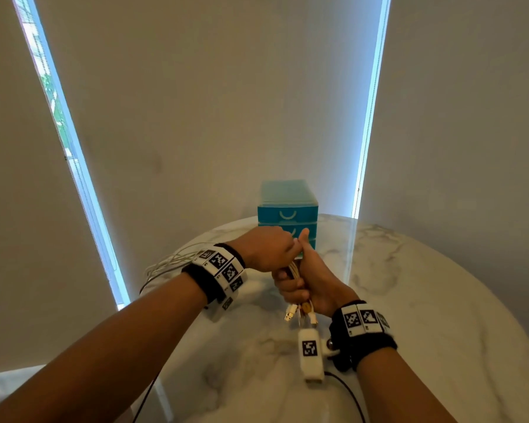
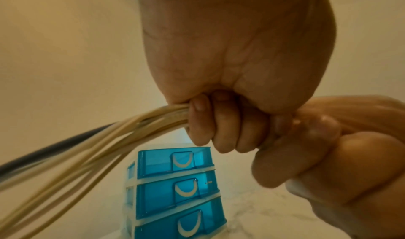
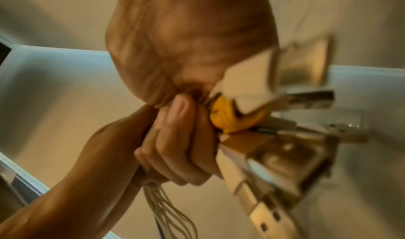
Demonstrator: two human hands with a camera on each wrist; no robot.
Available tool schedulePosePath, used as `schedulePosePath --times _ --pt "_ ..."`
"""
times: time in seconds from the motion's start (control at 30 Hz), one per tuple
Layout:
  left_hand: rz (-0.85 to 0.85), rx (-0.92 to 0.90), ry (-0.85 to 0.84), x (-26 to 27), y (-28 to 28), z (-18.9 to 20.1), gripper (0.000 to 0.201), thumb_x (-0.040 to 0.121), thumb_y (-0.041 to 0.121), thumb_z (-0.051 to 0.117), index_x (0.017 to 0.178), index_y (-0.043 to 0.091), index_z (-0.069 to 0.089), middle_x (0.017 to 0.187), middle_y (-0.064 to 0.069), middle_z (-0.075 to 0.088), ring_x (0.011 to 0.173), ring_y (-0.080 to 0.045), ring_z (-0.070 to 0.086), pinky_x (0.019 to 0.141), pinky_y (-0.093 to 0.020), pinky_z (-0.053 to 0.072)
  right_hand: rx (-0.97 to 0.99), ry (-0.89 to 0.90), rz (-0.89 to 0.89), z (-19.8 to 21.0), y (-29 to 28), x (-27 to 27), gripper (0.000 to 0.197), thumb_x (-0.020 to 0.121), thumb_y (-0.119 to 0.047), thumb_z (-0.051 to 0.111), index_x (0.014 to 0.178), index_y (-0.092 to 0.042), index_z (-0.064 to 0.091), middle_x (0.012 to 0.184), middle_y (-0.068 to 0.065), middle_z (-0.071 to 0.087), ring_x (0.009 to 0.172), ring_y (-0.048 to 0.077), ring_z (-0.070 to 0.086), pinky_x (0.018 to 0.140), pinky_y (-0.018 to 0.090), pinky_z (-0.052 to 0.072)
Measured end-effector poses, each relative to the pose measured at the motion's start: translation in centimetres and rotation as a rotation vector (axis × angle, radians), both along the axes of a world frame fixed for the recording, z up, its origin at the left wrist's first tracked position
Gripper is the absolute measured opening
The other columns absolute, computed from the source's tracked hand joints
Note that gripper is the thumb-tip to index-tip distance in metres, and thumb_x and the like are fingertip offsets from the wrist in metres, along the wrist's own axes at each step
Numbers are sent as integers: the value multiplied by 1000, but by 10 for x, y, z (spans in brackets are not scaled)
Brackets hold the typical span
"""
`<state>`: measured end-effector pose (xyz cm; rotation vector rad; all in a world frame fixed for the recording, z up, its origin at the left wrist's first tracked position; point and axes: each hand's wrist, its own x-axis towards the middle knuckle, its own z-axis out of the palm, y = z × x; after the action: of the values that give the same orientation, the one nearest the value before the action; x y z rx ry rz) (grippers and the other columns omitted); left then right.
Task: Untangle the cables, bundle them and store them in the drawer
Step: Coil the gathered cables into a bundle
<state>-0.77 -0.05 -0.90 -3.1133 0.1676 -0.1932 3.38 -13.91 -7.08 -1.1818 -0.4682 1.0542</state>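
Observation:
Both hands hold one bundle of white cables (image 1: 294, 270) above the marble table. My left hand (image 1: 268, 251) grips the bundle in a fist at the top; its cables (image 2: 105, 140), with one dark cable (image 2: 50, 149) among them, trail off to the left. My right hand (image 1: 306, 285) grips the same bundle just below, thumb up. Several USB plugs (image 1: 298, 315) and a yellow piece (image 3: 232, 116) hang out under the right hand (image 3: 186, 80). Loose loops (image 1: 165, 264) lie behind my left wrist. The blue drawer unit (image 1: 287, 213) stands behind the hands, its three drawers (image 2: 175, 189) shut.
The round marble table (image 1: 425, 300) spreads to the right and towards me. Beige blinds with bright window gaps (image 1: 367, 132) rise right behind the drawer unit. A thin black lead (image 1: 347, 389) runs from my right wrist gear across the table's near part.

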Motion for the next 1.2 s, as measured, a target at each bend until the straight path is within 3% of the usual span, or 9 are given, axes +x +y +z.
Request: schedulePosePath --times 0.1,0.23,0.33,0.47,0.6,0.7,0.83,0.97,1.2 --pt "-28 -89 -25 -1 2 -7 63 116 41 26 73 10 60 72 -7 65 63 -21 57 70 -36 50 -49 -36 45 3 -6 2 96 78 -103 18 63 -14 50 53 -1 37 36 7 26 38 21 18" --pt "-34 -224 -44 3 10 -8 56 116 33 32 83 2 64 81 -14 69 70 -26 62 76 -42 53 -132 -150 -65 12 -4 -3 96 82 -100 11 65 -16 54 58 -1 42 38 6 28 38 18 21" --pt "35 -252 57 7 27 -2 42 114 26 37 99 1 68 94 -15 73 84 -30 68 85 -45 57 -184 -296 -204 12 -5 0 80 95 -89 19 73 -19 53 61 -3 43 45 7 29 42 22 22" --pt "155 -296 52 10 45 -1 44 113 31 37 106 2 69 100 -18 74 93 -35 69 89 -46 55 -144 -433 -258 11 -7 0 69 103 -77 34 84 -16 61 58 -4 39 48 10 28 46 25 25" --pt "110 -469 -121 16 48 -4 63 113 42 43 84 -5 73 84 -25 72 69 -31 63 78 -47 54 34 -306 -235 11 1 -13 60 111 -64 36 103 -14 68 60 -2 33 48 10 25 46 24 24" --pt "110 -600 -141 18 46 -5 72 111 56 44 64 6 68 68 -15 65 64 -19 57 74 -38 50 226 -150 -218 6 4 -17 48 112 -55 40 103 -14 64 63 -1 35 46 8 27 45 22 24" --pt "140 -689 -125 20 39 -10 75 109 63 40 68 5 62 71 -18 62 67 -25 54 73 -43 49 376 24 -230 2 12 -18 46 115 -50 38 104 -12 62 65 -3 39 41 5 28 40 21 24" --pt "137 -805 -179 21 32 -23 85 94 85 25 72 11 60 71 -21 59 65 -23 51 72 -41 45 440 91 -320 6 17 -19 55 112 -58 36 101 -12 64 59 -5 35 38 4 27 36 20 22" --pt "115 -758 -147 6 35 -26 67 111 65 17 76 22 54 70 5 56 65 -12 48 69 -30 41 603 175 -446 11 -1 4 44 116 -45 40 119 -9 66 56 -7 34 39 5 26 37 18 25"
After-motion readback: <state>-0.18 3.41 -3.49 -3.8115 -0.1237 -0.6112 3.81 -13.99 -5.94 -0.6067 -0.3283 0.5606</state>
